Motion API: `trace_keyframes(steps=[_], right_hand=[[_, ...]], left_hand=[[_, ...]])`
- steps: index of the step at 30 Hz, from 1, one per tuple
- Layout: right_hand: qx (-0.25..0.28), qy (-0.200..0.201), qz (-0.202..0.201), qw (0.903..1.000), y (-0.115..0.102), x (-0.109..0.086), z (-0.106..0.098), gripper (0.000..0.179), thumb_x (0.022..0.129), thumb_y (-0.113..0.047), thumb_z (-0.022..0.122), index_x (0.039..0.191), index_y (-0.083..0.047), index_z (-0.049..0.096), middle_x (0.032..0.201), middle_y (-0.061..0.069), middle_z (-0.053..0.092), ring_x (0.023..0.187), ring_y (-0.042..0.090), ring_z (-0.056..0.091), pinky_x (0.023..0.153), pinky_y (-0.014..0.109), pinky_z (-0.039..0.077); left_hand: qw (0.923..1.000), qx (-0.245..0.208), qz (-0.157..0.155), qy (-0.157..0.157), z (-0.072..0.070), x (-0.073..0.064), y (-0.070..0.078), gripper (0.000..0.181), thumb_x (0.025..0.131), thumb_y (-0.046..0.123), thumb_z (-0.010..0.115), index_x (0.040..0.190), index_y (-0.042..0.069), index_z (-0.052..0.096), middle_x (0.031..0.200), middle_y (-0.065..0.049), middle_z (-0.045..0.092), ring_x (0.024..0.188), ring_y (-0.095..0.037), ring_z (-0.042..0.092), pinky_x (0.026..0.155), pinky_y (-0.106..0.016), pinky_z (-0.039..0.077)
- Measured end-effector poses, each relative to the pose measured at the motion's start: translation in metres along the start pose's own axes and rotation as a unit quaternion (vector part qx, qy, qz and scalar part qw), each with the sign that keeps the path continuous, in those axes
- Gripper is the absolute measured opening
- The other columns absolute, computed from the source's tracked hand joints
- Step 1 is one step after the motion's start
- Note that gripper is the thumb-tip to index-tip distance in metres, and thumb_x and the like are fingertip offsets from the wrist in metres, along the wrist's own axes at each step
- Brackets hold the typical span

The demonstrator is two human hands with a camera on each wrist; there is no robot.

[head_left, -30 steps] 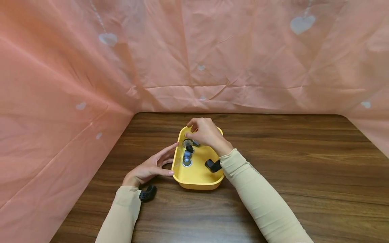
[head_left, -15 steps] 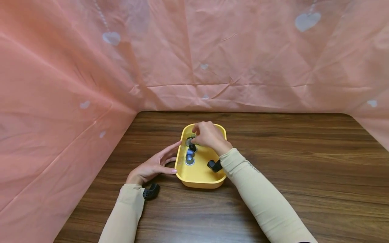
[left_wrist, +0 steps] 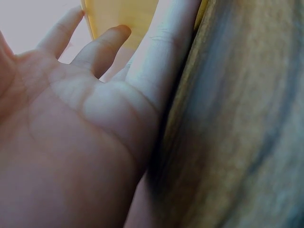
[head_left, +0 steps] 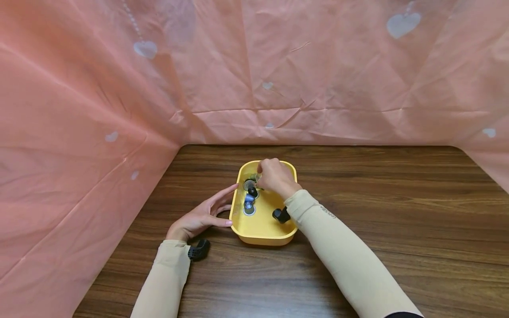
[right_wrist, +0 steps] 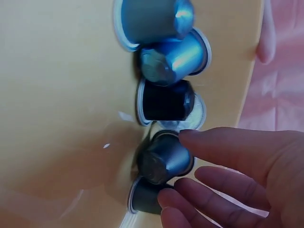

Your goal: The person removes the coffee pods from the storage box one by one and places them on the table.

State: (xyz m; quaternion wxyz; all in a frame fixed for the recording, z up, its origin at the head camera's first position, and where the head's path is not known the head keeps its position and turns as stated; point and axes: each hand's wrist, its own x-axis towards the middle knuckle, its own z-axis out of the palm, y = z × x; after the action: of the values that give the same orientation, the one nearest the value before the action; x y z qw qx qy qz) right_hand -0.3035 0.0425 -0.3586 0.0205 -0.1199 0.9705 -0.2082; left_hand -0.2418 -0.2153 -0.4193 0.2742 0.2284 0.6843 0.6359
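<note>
Left hand: Your left hand (head_left: 200,218) is spread wide, with the fingers mostly straight. Its thumb and fingertips touch the side of the yellow tub (head_left: 260,227), and nothing is wrapped inside it. I think it is there so the tub does not slide.

Right hand: Your right hand (head_left: 276,176) is down in the tub. The thumb touches the gray-blue pod (right_wrist: 164,156) by its rim, and the other fingers bend close to the same pod. The gap is about as wide as the pod's side. I can't tell if you really pinch it.

Pods: They make a row along the tub's left wall. The teal pod (right_wrist: 149,19) and the black pod (right_wrist: 164,102) seem to stand on their wide rims, maybe because that end is flat and steady. The blue pod (right_wrist: 178,59) leans between them. The dark pod (right_wrist: 145,197) is just past the gray-blue one.

Feel: The pods look like shiny metal cups, narrow at one end. The tub looks smooth, with round corners.

Around: The table (head_left: 377,198) has brown wood stripes. Behind it hangs wrinkly pink cloth (head_left: 338,66).
</note>
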Motion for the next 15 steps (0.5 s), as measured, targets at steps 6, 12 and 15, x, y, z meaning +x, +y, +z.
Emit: trace_keyframes(steps=[6,12,15], right_hand=[[-0.027,-0.011,0.001,0.9996,0.0028,0.0027,0.0032,0.030,0.086,-0.015,0.080,0.116,-0.012,0.079,0.115,0.006,0.078,0.091,0.023,0.069,0.081,0.042,0.059],[-0.033,-0.010,0.006,0.9994,0.0032,0.0031,0.0046,0.022,0.084,-0.015,0.080,0.106,-0.016,0.079,0.106,0.003,0.076,0.086,0.021,0.068,0.075,0.040,0.056],[-0.035,-0.011,0.007,0.9993,0.0033,0.0033,0.0053,0.015,0.083,-0.014,0.080,0.097,-0.017,0.078,0.099,0.001,0.074,0.082,0.020,0.065,0.070,0.038,0.052]], left_hand=[[1.0000,-0.002,0.001,0.000,0.0004,0.0004,-0.0005,0.109,0.092,0.005,0.083,0.175,0.020,0.014,0.179,-0.019,0.021,0.156,-0.046,0.034,0.096,-0.031,0.060],[1.0000,0.001,0.002,0.000,0.0005,0.0011,-0.0011,0.108,0.093,0.004,0.082,0.175,0.021,0.015,0.179,-0.018,0.022,0.156,-0.045,0.036,0.097,-0.031,0.060],[1.0000,0.002,0.002,0.001,0.0007,0.0009,-0.0013,0.107,0.093,0.002,0.081,0.175,0.021,0.015,0.179,-0.018,0.022,0.155,-0.045,0.036,0.097,-0.031,0.060]])
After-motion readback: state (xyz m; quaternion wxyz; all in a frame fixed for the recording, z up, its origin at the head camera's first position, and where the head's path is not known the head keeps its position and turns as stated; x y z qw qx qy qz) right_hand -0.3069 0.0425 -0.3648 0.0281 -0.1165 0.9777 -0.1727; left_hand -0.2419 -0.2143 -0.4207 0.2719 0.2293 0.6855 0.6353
